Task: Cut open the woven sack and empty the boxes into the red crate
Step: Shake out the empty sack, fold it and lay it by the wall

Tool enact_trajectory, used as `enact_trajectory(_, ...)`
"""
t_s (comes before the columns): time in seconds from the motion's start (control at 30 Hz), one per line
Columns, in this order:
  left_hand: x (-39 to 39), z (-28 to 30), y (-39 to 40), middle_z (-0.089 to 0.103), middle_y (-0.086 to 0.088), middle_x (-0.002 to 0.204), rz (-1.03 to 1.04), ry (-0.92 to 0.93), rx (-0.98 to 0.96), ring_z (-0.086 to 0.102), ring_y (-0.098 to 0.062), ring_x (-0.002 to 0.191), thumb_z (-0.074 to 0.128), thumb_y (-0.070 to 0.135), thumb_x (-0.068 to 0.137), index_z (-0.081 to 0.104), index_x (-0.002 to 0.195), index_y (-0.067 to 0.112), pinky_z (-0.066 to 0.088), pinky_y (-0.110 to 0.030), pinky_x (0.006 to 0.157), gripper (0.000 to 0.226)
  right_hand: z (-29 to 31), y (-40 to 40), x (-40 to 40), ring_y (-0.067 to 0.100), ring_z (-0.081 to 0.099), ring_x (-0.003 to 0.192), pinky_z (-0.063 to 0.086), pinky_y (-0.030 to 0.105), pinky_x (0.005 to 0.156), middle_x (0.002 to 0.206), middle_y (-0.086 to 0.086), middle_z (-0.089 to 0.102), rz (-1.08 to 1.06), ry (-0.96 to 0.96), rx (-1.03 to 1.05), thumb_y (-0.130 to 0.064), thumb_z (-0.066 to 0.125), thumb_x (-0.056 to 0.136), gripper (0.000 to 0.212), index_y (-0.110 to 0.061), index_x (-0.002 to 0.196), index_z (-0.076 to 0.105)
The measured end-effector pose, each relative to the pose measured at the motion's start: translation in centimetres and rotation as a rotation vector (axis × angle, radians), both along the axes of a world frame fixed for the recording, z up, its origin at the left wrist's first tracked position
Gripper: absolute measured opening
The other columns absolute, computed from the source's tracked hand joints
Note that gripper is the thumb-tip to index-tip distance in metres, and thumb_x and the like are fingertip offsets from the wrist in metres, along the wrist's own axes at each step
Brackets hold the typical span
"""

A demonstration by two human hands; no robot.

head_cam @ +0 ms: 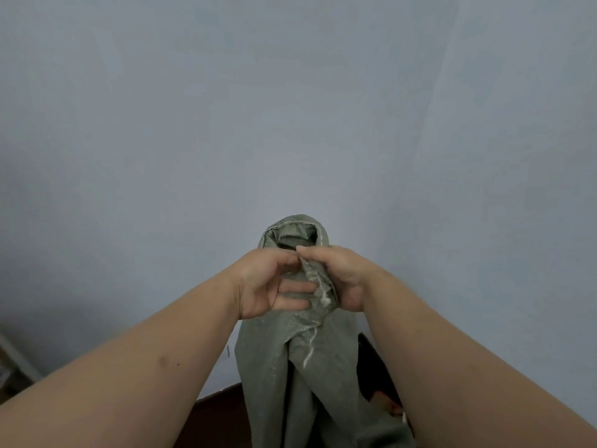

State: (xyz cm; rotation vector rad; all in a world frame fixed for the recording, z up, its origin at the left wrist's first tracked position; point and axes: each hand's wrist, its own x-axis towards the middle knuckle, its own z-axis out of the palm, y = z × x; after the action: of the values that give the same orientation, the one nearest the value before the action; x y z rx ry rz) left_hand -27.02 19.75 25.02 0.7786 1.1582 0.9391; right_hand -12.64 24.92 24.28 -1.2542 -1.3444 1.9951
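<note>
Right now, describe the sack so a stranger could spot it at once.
Against the plain pale wall, both hands meet at frame centre. The grey-green woven sack hangs from them, bunched at its top, the only cloth in view, with a pale stitched seam running down it.

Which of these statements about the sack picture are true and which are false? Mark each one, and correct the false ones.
1. Both hands hold the woven sack. True.
2. The sack is bright red. False: it is grey-green.
3. The left hand and right hand meet near the sack's upper end. True.
4. The sack lies flat on the floor. False: it is held up and hangs down from the hands.
5. A blade is cutting the sack. False: no cutting tool is visible.
</note>
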Motion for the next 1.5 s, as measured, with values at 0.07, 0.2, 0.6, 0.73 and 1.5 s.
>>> enact_trajectory(0.07,-0.3,0.1,-0.2,0.074,-0.004,0.088,-0.049,0.011,-0.015,0.073,-0.024,0.066,0.041,0.006,0.097,0.061,0.101,0.012,0.060,-0.042,0.066,0.021,-0.5,0.0,0.8,0.030,0.065,0.080,0.054,0.039,0.071,0.097,0.019,0.066,0.012,-0.003,0.001,-0.009,0.064,0.080,0.041,-0.002,0.120,0.065)
enact_trajectory(0.2,-1.0,-0.5,-0.2,0.073,-0.004,0.095,-0.030,0.294,0.036,0.064,-0.017,0.051,0.050,0.004,0.094,0.061,0.107,0.013,0.059,-0.032,0.059,0.019,-0.6,-0.2,1.2,0.034,0.061,0.088,0.053,0.047,0.080,0.106,0.026,0.063,-0.005,-0.306,0.201,0.016,0.048,0.075,0.045,-0.002,0.114,0.058)
enact_trajectory(0.6,-5.1,-4.8,0.6,0.050,0.005,0.137,-0.368,1.587,0.248,0.038,-0.023,0.131,0.049,0.032,0.081,0.028,0.143,0.037,0.021,-0.047,0.108,0.065,5.5,-0.5,2.5,0.034,0.067,0.094,0.057,0.050,0.086,0.103,0.016,0.069,0.027,-0.476,0.469,0.015,0.036,0.074,0.059,-0.023,0.103,0.071)
enact_trajectory(0.73,-6.1,-5.1,0.2,0.054,0.004,0.132,-0.525,1.776,0.136,0.040,-0.025,0.133,0.055,0.047,0.070,0.029,0.137,0.032,0.003,-0.057,0.114,0.074,6.6,-0.2,3.2,0.029,0.057,0.115,0.048,0.038,0.098,0.122,0.011,0.064,-0.159,-0.681,0.737,0.005,0.041,0.083,0.043,-0.006,0.115,0.067)
enact_trajectory(1.5,-10.1,8.4,1.7,0.048,-0.019,0.133,0.841,1.648,0.538,0.040,-0.035,0.128,0.031,0.032,0.089,0.040,0.132,0.009,0.016,-0.055,0.110,0.049,8.9,1.6,2.4,0.025,0.052,0.089,0.045,0.036,0.081,0.102,0.004,0.054,-0.614,-0.487,1.283,-0.003,0.030,0.081,0.039,-0.017,0.112,0.049)
